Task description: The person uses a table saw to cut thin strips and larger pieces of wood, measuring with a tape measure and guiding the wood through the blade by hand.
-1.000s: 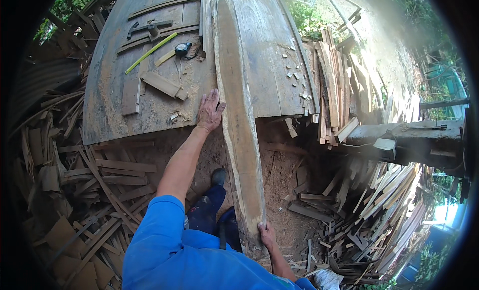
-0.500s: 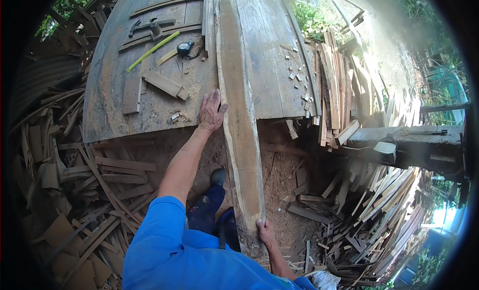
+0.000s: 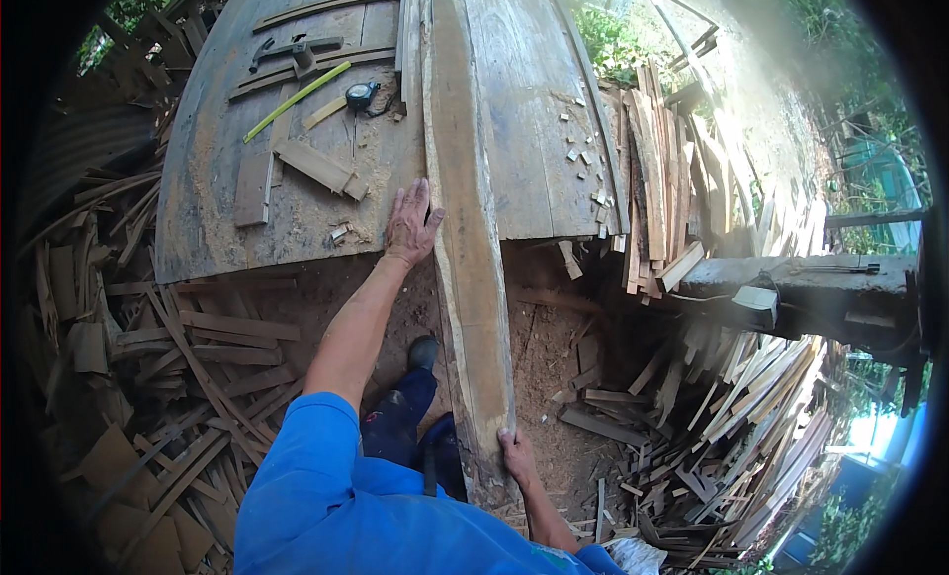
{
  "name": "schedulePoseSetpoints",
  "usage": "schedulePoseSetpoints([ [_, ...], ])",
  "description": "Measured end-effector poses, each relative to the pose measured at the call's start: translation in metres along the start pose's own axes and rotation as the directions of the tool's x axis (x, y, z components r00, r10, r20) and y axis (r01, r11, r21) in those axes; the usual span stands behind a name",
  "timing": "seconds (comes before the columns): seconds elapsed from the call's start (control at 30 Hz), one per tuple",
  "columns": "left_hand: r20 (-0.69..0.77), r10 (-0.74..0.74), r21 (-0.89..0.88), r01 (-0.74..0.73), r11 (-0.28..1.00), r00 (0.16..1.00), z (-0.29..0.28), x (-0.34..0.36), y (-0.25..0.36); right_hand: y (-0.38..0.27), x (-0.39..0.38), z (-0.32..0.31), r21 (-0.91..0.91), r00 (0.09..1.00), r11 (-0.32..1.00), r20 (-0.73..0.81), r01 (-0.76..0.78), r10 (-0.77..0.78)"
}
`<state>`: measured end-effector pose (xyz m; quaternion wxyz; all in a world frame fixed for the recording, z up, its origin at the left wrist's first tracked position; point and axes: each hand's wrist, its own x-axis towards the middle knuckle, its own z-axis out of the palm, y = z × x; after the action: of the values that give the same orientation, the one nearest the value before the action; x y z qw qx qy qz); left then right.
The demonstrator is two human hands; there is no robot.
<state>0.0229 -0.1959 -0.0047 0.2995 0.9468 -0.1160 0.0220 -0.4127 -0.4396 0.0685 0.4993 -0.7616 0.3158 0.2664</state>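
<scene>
Nearest us, the right hand point(image 3: 518, 460) has its fingers curled on the right edge of the long plank point(image 3: 467, 239), thumb on top, fingertips hidden. Up the board we go: the left hand point(image 3: 410, 224) lies flat, fingers stretched and gripping nothing, thumb right at the plank's left edge; whether it presses, we can't tell! Beyond the right fingers runs the plank, far stretch over the worktop point(image 3: 539, 170), near end jutting off it. So, we judge, it's laid on and held; both edges look rough and wavy, not squared as yet. Past the left fingers we spot a wood block point(image 3: 314, 167), a tape measure point(image 3: 362, 95), a yellow strip point(image 3: 297, 102) and, farther, a hammer-like tool point(image 3: 303, 57), all untouched.
</scene>
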Motion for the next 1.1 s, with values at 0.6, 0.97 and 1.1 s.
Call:
schedulePoseSetpoints([
  [0.6, 0.010, -0.003, 0.017, 0.003, 1.000, 1.000, -0.001, -0.002, 0.000, -0.010, 0.025, 0.006, -0.004, 0.995, 0.995, -0.024, 0.095, -0.095],
  [0.97, 0.005, -0.022, 0.017, 0.022, 1.000, 1.000, -0.005, -0.002, 0.005, -0.015, 0.039, 0.008, -0.031, 0.999, 0.999, -0.030, 0.031, -0.032],
  [1.1, -0.008, -0.011, 0.018, 0.011, 1.000, 1.000, -0.005, -0.003, 0.004, -0.022, 0.040, 0.006, -0.075, 1.000, 0.997, -0.014, -0.014, 0.013],
])
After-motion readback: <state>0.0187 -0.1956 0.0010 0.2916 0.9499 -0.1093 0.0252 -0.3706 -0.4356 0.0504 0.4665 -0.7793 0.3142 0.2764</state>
